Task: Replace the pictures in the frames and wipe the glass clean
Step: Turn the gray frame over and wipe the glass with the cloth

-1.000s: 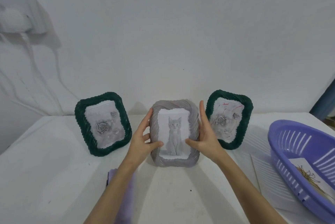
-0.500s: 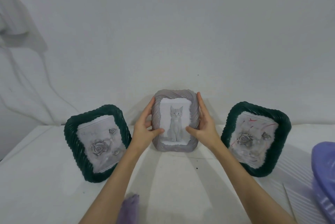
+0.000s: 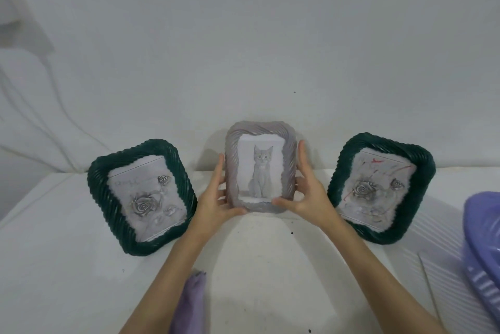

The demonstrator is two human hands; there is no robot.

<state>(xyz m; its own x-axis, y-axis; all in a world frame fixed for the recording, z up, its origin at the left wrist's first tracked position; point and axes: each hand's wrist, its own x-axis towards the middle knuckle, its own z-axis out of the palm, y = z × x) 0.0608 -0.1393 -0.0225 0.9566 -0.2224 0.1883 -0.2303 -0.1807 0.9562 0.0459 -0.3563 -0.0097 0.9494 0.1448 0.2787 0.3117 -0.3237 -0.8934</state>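
both hands, the left hand (image 3: pixel 216 198) and the right hand (image 3: pixel 307 193), grip the grey cat frame (image 3: pixel 260 168) by its sides, standing it on the surface (image 3: pixel 265 266) at the wall between two green frames. judged step: setting it back. next, let go gently, then reach for the scribbled green frame (image 3: pixel 378 190).
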